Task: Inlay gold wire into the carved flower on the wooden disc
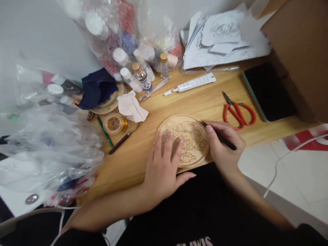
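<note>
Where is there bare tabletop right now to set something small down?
Bare wood shows between the white tube and the round disc, and more between the dark-handled hook and the left hand. The left side and back are crowded with plastic bags and bottles. On the right, the scissors and dark flat device leave little room beside the cardboard box.

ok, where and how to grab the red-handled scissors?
Probably by the red handles, from the person's side: the scissors lie on the tabletop with blades pointing away and both loops toward the person, spread apart. The right hand is nearer, but it holds a black pen-like tool, so free it first.
</note>
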### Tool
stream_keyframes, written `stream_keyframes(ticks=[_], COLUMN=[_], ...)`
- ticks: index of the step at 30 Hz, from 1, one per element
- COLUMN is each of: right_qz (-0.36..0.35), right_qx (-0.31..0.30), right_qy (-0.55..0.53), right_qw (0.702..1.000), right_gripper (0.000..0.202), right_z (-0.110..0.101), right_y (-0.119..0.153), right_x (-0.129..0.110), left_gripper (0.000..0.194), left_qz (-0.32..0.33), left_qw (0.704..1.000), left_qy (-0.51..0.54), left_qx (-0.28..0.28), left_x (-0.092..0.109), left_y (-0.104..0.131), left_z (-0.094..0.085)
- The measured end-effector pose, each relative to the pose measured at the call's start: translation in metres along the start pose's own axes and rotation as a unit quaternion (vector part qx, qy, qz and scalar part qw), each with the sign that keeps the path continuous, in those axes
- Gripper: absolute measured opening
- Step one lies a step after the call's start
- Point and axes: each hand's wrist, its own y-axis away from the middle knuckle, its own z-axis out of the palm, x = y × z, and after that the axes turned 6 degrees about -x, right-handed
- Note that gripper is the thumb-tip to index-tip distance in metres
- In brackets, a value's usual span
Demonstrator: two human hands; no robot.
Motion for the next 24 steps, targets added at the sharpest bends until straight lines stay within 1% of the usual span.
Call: stream_keyframes(ticks=[4,7,13,17,24], right_qz=[-0.010,-0.016,-0.021,-0.004,-0.010], right_qx=[-0.001,0.003,-0.002,-0.013,-0.019], right_qy=[0.004,0.019,0.047,0.051,0.067], right_qw=[1.000,1.000,0.999,0.999,0.997], right_gripper=[0.012,0.015,0.017,0.015,0.016], right_z=[0.000,0.001,0.002,0.001,0.001], right_y=[0.000,0.001,0.001,0.001,0.001], right_x=[0.000,0.001,0.002,0.000,-0.003], left_gripper=[0.095,0.095,0.095,0.092,0.086], left_qz=[0.046,0.066,0.070,0.065,0.068], left_qw=[0.998,0.996,0.995,0.995,0.994], left_qy=[-0.038,-0.041,-0.012,0.006,0.018], left_qx=[0.031,0.043,0.068,0.078,0.087], left_x=[-0.006,-0.013,-0.018,-0.019,-0.019], left_y=[-0.001,-0.006,-0.010,-0.010,-0.012], left_z=[0.003,0.009,0.017,0.021,0.021])
